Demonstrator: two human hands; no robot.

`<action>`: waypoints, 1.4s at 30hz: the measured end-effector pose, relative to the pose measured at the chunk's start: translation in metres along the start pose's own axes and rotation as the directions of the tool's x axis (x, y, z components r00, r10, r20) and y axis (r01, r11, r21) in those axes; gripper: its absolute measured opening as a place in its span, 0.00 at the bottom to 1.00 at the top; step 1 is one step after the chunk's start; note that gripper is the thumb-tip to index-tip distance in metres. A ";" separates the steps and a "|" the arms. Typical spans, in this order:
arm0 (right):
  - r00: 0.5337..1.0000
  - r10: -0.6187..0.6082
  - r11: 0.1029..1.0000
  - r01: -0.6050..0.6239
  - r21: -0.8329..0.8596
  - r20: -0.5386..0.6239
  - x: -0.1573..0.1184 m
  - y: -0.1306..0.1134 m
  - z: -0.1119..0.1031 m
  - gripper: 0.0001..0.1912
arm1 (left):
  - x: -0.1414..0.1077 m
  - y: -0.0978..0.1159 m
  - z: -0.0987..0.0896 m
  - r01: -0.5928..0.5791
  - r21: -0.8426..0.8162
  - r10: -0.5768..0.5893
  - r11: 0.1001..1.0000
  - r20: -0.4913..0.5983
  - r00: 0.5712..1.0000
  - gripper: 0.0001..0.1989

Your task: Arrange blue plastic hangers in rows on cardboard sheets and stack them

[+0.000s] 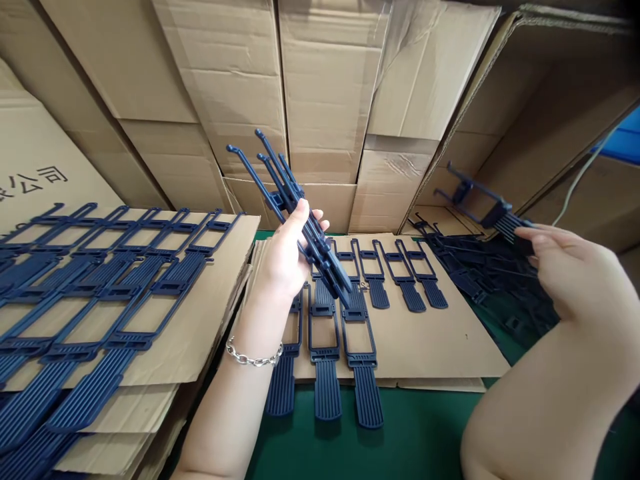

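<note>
In my left hand (pixel 290 250) is a small bundle of dark blue plastic frame parts (pixel 320 250), gripped with their thin hooked arms pointing up and away. My right hand (pixel 575 260) pinches one more dark blue frame part (pixel 483 200) by its ribbed end, above a loose heap of like parts (pixel 465 267). Below my left hand, a cardboard sheet (pixel 415 347) bears two rows of these parts; the ribbed ends of the front row (pixel 327 390) stick out past its near edge. My left hand and its bundle hide some of the laid-out parts.
On the left, stacked cardboard sheets (pixel 200 320) carry more rows of blue frame parts (pixel 170 273). Cardboard boxes (pixel 330 87) stand along the back. An open carton (pixel 500 127) is at the right behind the heap. The green tabletop (pixel 410 433) shows in front.
</note>
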State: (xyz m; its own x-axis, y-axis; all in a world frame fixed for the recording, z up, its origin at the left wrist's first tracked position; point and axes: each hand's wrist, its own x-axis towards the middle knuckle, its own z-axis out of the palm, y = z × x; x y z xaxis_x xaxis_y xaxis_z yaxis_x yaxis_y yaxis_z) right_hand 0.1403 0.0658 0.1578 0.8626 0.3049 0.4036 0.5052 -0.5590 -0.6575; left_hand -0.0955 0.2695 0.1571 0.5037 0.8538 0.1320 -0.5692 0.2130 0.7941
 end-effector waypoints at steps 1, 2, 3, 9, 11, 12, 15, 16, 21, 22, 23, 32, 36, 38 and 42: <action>1.000 -0.001 0.973 0.000 0.232 0.005 -0.007 -0.011 0.001 0.16 | 0.000 0.000 0.001 0.013 -0.046 -0.013 0.999 -0.007 1.000 0.18; 0.999 -0.017 0.883 -0.006 0.470 0.044 -0.015 -0.023 0.005 0.15 | 0.001 0.000 0.001 0.019 -0.095 -0.021 0.995 -0.019 1.000 0.18; 0.993 -0.062 0.750 -0.022 0.661 0.102 -0.024 -0.036 0.011 0.14 | 0.001 0.000 0.001 0.019 -0.145 -0.024 0.989 -0.033 0.999 0.17; 0.733 -0.424 0.288 -0.447 0.847 0.532 -0.072 -0.100 0.058 0.10 | 0.007 -0.006 -0.004 -0.040 -0.350 -0.003 0.936 -0.121 0.993 0.18; 0.595 -0.471 0.258 -0.613 0.747 0.651 -0.080 -0.108 0.069 0.11 | 0.010 -0.007 -0.007 -0.101 -0.361 0.046 0.927 -0.159 0.986 0.17; 0.531 -0.483 0.251 -0.678 0.691 0.696 -0.083 -0.110 0.073 0.12 | 0.012 -0.008 -0.009 -0.144 -0.363 0.087 0.921 -0.168 0.982 0.17; 0.400 -0.485 0.238 -0.795 0.558 0.778 -0.085 -0.110 0.079 0.13 | 0.017 -0.009 -0.013 -0.256 -0.356 0.213 0.899 -0.154 0.965 0.16; 0.380 -0.481 0.229 -0.815 0.532 0.790 -0.085 -0.110 0.080 0.13 | 0.018 -0.009 -0.014 -0.278 -0.346 0.239 0.896 -0.152 0.959 0.16; 0.304 -0.497 0.222 -0.861 0.458 0.813 -0.086 -0.112 0.083 0.15 | 0.021 -0.007 -0.017 -0.294 -0.288 0.238 0.911 -0.212 0.948 0.18; 0.291 -0.502 0.224 -0.866 0.447 0.815 -0.087 -0.112 0.084 0.15 | 0.021 -0.007 -0.017 -0.291 -0.274 0.233 0.916 -0.227 0.946 0.19; 0.283 -0.503 0.221 -0.871 0.438 0.816 -0.088 -0.113 0.085 0.15 | 0.021 -0.006 -0.018 -0.289 -0.255 0.230 0.923 -0.237 0.944 0.19; 0.318 -0.449 0.163 -0.890 0.426 0.835 -0.094 -0.118 0.087 0.15 | 0.026 -0.005 -0.021 -0.247 -0.186 0.201 0.951 -0.235 0.951 0.17; 0.307 -0.492 0.199 -0.871 0.449 0.815 -0.099 -0.119 0.088 0.15 | 0.028 -0.005 -0.022 -0.247 -0.205 0.200 0.947 -0.222 0.954 0.14; 0.266 -0.539 0.282 -0.837 0.469 0.799 -0.101 -0.119 0.085 0.17 | 0.028 -0.005 -0.023 -0.198 -0.255 0.148 0.947 -0.201 0.968 0.15; 0.458 -0.525 0.508 -0.507 0.696 0.717 -0.090 -0.110 0.066 0.22 | 0.028 -0.001 -0.024 -0.096 -0.325 0.037 0.941 -0.182 0.983 0.19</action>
State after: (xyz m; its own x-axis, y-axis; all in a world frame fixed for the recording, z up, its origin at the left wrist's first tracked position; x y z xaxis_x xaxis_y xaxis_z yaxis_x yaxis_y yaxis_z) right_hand 0.0092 0.1504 0.1522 0.1478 0.9862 0.0742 -0.1637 0.0984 -0.9816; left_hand -0.0962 0.3039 0.1455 0.3554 0.9333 0.0515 -0.7951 0.2729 0.5417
